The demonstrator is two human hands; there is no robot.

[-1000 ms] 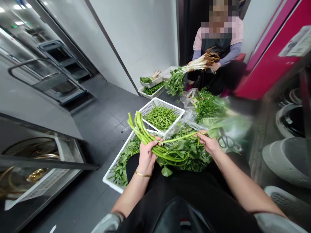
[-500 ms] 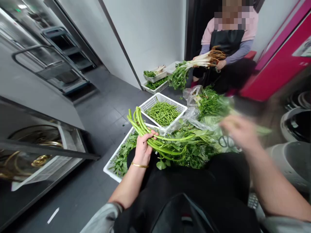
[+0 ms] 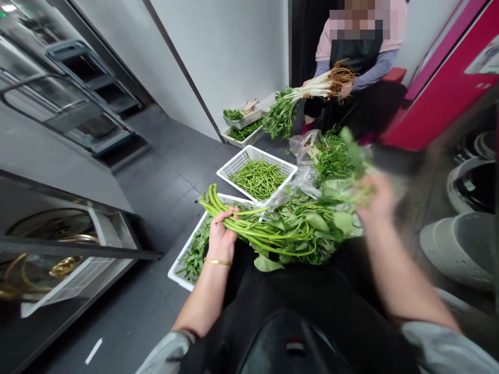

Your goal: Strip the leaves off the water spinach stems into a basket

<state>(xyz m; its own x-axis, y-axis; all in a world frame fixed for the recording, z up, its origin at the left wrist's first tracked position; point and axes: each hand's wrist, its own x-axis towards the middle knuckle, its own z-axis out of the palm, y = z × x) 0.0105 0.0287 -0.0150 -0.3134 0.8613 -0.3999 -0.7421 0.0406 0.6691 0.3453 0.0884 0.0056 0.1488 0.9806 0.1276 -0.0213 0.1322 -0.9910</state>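
My left hand (image 3: 222,226) is closed round a bunch of long green stems (image 3: 268,234), their cut ends pointing to the upper left and the rest lying across my lap. My right hand (image 3: 372,197), smeared by motion, is at the right with its fingers closed on leafy greens (image 3: 346,137). Whether scissors are still in that hand I cannot make out. Below and between my hands lies a heap of loose leafy greens (image 3: 296,213). Under my left wrist stands a white basket (image 3: 177,270) of leaves.
A white basket (image 3: 226,169) of cut green stem pieces stands ahead, beside clear plastic bags (image 3: 306,182). Smaller trays (image 3: 249,122) of greens are stacked by the wall. Opposite, a person (image 3: 356,52) holds rooted greens (image 3: 312,91). White buckets (image 3: 454,249) are at right; a metal shelf (image 3: 128,244) is at left.
My right hand has moved slightly left and up, and leafy greens now show at it. The scissors seen beneath it earlier are no longer clear. My left hand has shifted slightly left with its bunch.
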